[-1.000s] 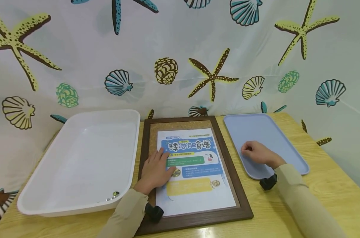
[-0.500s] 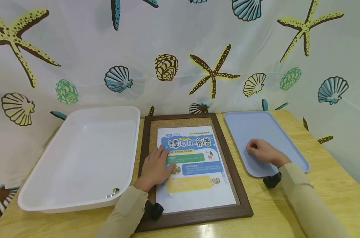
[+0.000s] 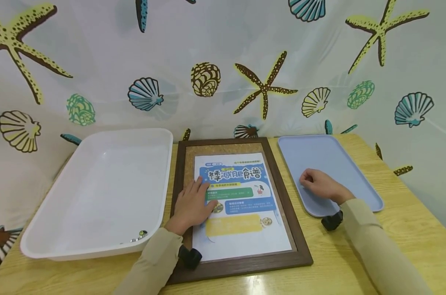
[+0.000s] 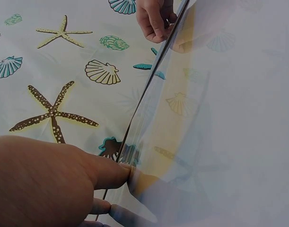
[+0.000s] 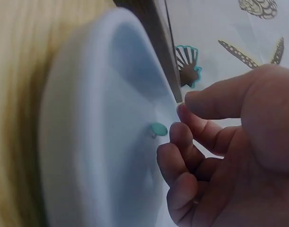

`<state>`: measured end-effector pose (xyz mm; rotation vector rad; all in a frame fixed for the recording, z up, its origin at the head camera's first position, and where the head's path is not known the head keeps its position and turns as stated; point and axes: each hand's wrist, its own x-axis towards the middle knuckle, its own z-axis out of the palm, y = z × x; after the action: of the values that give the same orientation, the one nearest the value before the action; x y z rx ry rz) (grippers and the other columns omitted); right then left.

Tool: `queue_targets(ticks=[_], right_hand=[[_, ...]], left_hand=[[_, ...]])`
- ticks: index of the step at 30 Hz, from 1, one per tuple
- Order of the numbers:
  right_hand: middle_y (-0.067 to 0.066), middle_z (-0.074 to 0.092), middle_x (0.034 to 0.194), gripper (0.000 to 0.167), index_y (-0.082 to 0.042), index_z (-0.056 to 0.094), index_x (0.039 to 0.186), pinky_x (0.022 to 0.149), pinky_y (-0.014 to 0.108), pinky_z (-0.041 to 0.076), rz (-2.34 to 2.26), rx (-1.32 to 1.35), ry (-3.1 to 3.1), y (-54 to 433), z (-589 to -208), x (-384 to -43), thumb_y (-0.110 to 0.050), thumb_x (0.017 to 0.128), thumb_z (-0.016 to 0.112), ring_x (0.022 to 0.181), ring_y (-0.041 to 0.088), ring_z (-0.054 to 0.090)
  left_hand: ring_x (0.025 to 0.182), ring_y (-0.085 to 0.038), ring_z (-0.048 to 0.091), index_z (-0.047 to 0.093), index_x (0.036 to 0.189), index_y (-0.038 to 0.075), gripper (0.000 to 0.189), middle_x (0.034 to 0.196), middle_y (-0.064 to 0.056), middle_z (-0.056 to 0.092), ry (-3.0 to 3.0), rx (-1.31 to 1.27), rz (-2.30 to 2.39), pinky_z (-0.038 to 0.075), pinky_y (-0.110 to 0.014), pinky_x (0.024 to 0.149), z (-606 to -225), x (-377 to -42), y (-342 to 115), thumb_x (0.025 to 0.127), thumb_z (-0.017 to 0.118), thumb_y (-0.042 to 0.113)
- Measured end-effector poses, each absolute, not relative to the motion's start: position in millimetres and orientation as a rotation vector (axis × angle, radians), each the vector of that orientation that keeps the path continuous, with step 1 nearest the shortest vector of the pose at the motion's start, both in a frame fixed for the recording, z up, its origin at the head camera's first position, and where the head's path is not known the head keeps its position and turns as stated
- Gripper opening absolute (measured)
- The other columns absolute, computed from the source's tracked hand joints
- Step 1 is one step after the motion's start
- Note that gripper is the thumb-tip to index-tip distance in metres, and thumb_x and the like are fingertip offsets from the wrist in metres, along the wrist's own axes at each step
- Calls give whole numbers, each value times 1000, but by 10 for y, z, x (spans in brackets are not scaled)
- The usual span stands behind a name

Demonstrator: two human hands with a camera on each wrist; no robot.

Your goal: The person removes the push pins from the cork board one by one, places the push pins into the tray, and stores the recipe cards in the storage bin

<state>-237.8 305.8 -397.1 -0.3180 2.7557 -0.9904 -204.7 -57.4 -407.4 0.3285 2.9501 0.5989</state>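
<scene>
In the head view, my left hand [image 3: 192,207] rests with spread fingers on the left side of a printed paper sheet [image 3: 245,246], which lies on a brown-framed corkboard [image 3: 193,148]. My right hand [image 3: 322,185] is over the left part of a blue tray [image 3: 337,164], its fingers curled. Seen from the right wrist, thumb and forefinger tips come together with nothing visible between them. A green thumbtack [image 5: 159,129] sits in the tray beside the curled fingers, and I cannot tell whether they touch it. The left wrist view shows the left thumb at a glossy, reflecting surface [image 4: 239,118].
A large white tub [image 3: 108,184] stands left of the corkboard, with several small shiny pieces [image 3: 142,234] at its near right corner. The wooden table [image 3: 274,282] reaches a patterned curtain [image 3: 223,106] behind everything.
The right hand shifts slightly to the right over the tray, then back left, fingers still curled. The left hand stays on the paper while the head view tips slightly downward.
</scene>
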Motion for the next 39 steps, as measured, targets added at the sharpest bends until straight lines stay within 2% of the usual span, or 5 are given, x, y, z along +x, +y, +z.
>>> queue_targets(ticks=[12, 20, 24, 29, 39], right_hand=[[11, 56, 86, 13, 3, 52, 103, 68, 32, 43, -939, -480, 2771, 2820, -3988, -2406, -9, 98, 49, 74, 17, 50], [14, 54, 90, 40, 12, 43, 131, 67, 32, 41, -944, -607, 2769, 2732, -3973, -2454, -8, 97, 52, 71, 17, 47], [22, 50, 107, 54, 7, 33, 143, 73, 34, 40, -940, -637, 2722, 2652, -3970, -2437, -13, 97, 55, 82, 21, 46], [24, 36, 113, 65, -1, 25, 150, 77, 39, 36, -896, -660, 2728, 2532, -3991, -2426, -18, 96, 58, 93, 27, 37], [34, 17, 145, 67, -5, 33, 149, 102, 65, 31, -741, -718, 2795, 2409, -4042, -2443, -27, 93, 63, 133, 48, 25]], left_hand=[[146, -41, 15, 38, 145, 3, 64, 157, -21, 22, 2950, 337, 597, 16, -59, 116, -4086, -2064, -571, 92, 59, 34], [146, -41, 17, 39, 145, 2, 64, 157, -21, 23, 2960, 352, 601, 16, -58, 116, -4087, -2075, -576, 92, 59, 33], [146, -41, 16, 39, 145, 2, 64, 157, -21, 23, 2951, 341, 596, 16, -58, 116, -4080, -2058, -585, 92, 59, 33], [146, -42, 17, 39, 144, 2, 63, 157, -22, 24, 2959, 342, 604, 17, -59, 116, -4078, -2048, -589, 92, 59, 32], [146, -41, 17, 40, 144, 2, 62, 157, -21, 24, 2954, 332, 616, 17, -59, 115, -4061, -2035, -576, 93, 58, 31]])
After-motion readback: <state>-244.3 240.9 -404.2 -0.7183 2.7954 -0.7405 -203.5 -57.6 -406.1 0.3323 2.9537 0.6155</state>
